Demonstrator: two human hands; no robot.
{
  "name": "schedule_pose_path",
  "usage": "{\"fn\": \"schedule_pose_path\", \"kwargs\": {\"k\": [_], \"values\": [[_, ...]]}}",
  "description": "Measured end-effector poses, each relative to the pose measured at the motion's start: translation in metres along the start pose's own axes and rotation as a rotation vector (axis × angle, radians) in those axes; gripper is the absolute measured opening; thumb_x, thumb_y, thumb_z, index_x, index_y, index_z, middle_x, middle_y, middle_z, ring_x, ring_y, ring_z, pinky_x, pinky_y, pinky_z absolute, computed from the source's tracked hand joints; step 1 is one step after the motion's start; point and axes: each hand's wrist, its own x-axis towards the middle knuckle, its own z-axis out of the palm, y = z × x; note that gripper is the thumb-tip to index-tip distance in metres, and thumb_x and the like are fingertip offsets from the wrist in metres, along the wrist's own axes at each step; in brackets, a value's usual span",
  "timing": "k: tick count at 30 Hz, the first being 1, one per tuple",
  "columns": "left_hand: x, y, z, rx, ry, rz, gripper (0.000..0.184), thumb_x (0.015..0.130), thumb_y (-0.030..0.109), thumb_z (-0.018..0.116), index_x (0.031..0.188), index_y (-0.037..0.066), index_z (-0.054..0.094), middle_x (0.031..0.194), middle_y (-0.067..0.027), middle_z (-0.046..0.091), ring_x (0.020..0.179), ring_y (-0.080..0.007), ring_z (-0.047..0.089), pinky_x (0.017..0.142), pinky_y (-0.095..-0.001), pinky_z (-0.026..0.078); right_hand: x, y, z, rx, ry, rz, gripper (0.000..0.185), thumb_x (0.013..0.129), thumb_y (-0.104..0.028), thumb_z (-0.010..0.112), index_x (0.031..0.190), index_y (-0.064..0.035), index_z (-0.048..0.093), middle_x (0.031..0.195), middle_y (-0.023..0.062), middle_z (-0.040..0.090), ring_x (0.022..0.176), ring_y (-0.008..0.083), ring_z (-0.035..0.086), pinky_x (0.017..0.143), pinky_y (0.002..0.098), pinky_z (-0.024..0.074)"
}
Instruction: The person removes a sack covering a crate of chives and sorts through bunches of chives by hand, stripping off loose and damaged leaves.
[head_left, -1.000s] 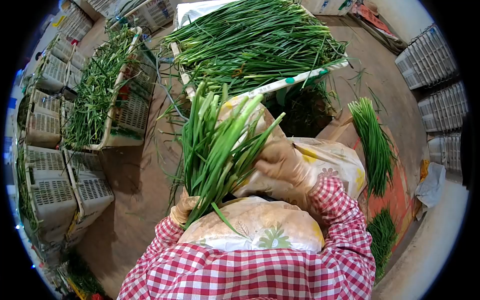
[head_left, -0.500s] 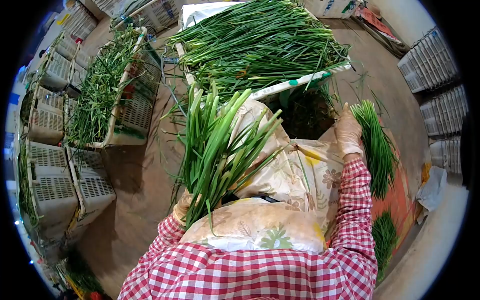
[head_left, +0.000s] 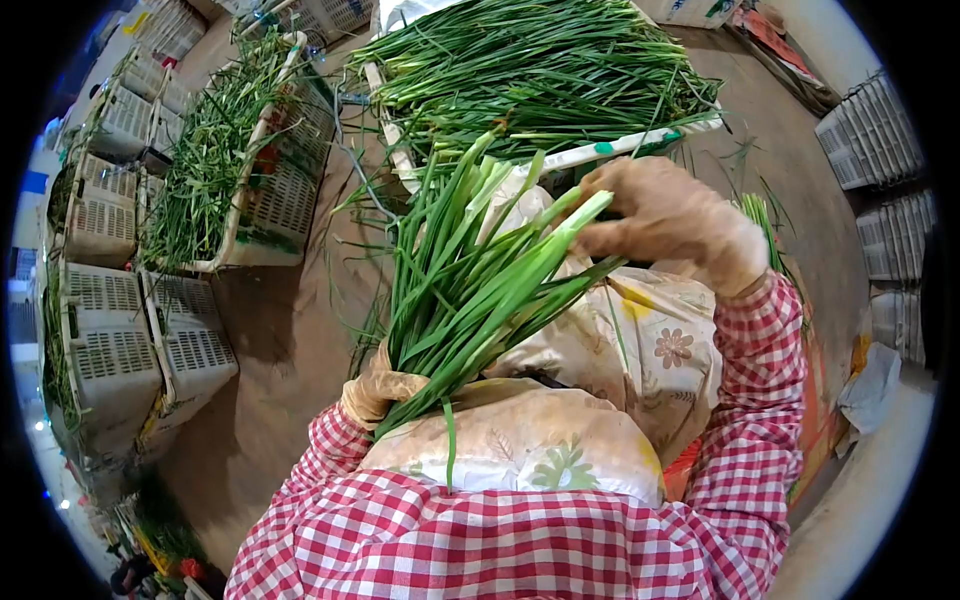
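A loose bunch of long green stalks [head_left: 465, 280] fans upward above my lap. Wrapped round its lower end is my gloved left hand [head_left: 382, 388]. My gloved right hand [head_left: 675, 220], slightly blurred, is at the bunch's upper right, its fingers bent around the pale ends of a few stalks; exactly what the fingertips pinch is hard to make out. Beyond the bunch, a white crate [head_left: 570, 158] is heaped with more green stalks [head_left: 540, 75]. Behind my right forearm, a separate bundle [head_left: 757, 215] is mostly hidden.
On the left, a crate [head_left: 236, 235] overflows with tangled greens, beside several white crates [head_left: 112, 345]. Stacked crates [head_left: 870, 135] line the right wall, with a white bag [head_left: 868, 388] on the floor below them. A patterned apron [head_left: 520, 430] covers my lap.
My right hand went out to the bundle at the right, then came back to the top of the held bunch. My left hand has kept its hold, and the view has shifted slightly.
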Motion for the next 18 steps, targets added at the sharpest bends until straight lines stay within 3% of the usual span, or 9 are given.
{"fn": "schedule_pose_path", "kwargs": {"k": [1,2,6,10,12,14,16,17,18], "values": [[0.001,0.001,0.002,0.023,0.001,0.004,0.081,0.068,0.017,0.082,0.133,0.0,0.038,0.124,-0.0136,0.055,0.111,-0.0222,0.054,0.096,-0.0347,0.043,0.004,-0.01,0.008,-0.082,-0.017,0.002,0.028,0.076,-0.024,0.069,0.103,-0.0127,0.069,0.094,0.0116,0.068,0.086,0.0236,0.065,0.079,0.0327,0.0504],[0.003,0.003,0.004,0.046,0.009,0.009,0.081,0.068,0.017,0.082,0.133,0.0,0.038,0.124,-0.0135,0.055,0.111,-0.0222,0.054,0.096,-0.0347,0.043,0.012,-0.005,0.021,-0.219,-0.004,-0.187,0.024,0.078,-0.022,0.066,0.099,-0.011,0.069,0.092,0.0126,0.068,0.086,0.0267,0.064,0.077,0.036,0.0513],[0.006,0.0,0.001,0.086,0.01,0.0,0.088,0.067,0.021,0.083,0.136,0.0,0.034,0.125,-0.0129,0.054,0.113,-0.021,0.053,0.097,-0.0345,0.042,0.027,0.003,0.057,0.044,0.323,-0.518,0.028,0.086,-0.033,0.06,0.099,-0.0101,0.066,0.084,0.0108,0.066,0.083,0.0293,0.063,0.076,0.0388,0.0485],[0.002,-0.005,-0.008,0.005,0.024,0.01,0.089,0.067,0.024,0.082,0.137,0.0,0.033,0.127,-0.0134,0.053,0.114,-0.0222,0.052,0.098,-0.035,0.04,0.032,0.006,0.053,0.262,0.014,-0.157,0.031,0.084,-0.035,0.062,0.097,-0.0076,0.067,0.083,0.0144,0.066,0.078,0.0287,0.062,0.07,0.0377,0.047],[0.001,-0.01,-0.015,-0.035,0.025,0.008,0.089,0.067,0.025,0.082,0.137,0.0,0.033,0.127,-0.0136,0.052,0.114,-0.0227,0.051,0.099,-0.0352,0.04,0.033,0.008,0.05,0.449,-0.137,0.003,0.027,0.086,-0.03,0.064,0.098,-0.0067,0.068,0.081,0.011,0.067,0.071,0.0215,0.059,0.072,0.0351,0.0478],[-0.001,-0.013,-0.022,-0.074,0.028,0.01,0.09,0.067,0.027,0.081,0.137,0.0,0.033,0.128,-0.0138,0.051,0.115,-0.0233,0.05,0.099,-0.0355,0.039,0.031,0.003,0.056,0.094,0.215,0.016,0.023,0.087,-0.027,0.06,0.089,-0.0065,0.069,0.074,0.0149,0.066,0.067,0.0307,0.063,0.064,0.0382,0.0489],[-0.004,-0.016,-0.027,-0.105,0.024,0.003,0.09,0.067,0.028,0.081,0.137,0.0,0.032,0.128,-0.014,0.05,0.116,-0.0239,0.05,0.1,-0.0357,0.038,0.039,0.002,0.072,-0.366,0.359,0.048,0.019,0.086,-0.025,0.059,0.087,-0.0077,0.067,0.07,0.0157,0.063,0.064,0.0346,0.061,0.06,0.0395,0.0495],[-0.004,-0.018,-0.029,-0.123,0.02,-0.001,0.09,0.067,0.029,0.081,0.137,0.0,0.032,0.129,-0.0142,0.05,0.116,-0.0242,0.05,0.1,-0.0359,0.038,0.045,0.012,0.082,-0.271,0.526,-0.152,0.014,0.084,-0.02,0.059,0.088,-0.0085,0.065,0.066,0.0145,0.061,0.06,0.0334,0.061,0.057,0.0387,0.0504],[-0.003,-0.02,-0.032,-0.141,0.016,-0.003,0.091,0.067,0.03,0.08,0.138,0.0,0.032,0.129,-0.0143,0.05,0.116,-0.0245,0.049,0.1,-0.036,0.038,0.047,0.024,0.088,-0.273,0.528,-0.15,0.014,0.084,-0.02,0.059,0.088,-0.0085,0.065,0.066,0.0145,0.061,0.06,0.0334,0.061,0.057,0.0387,0.0504]]}}
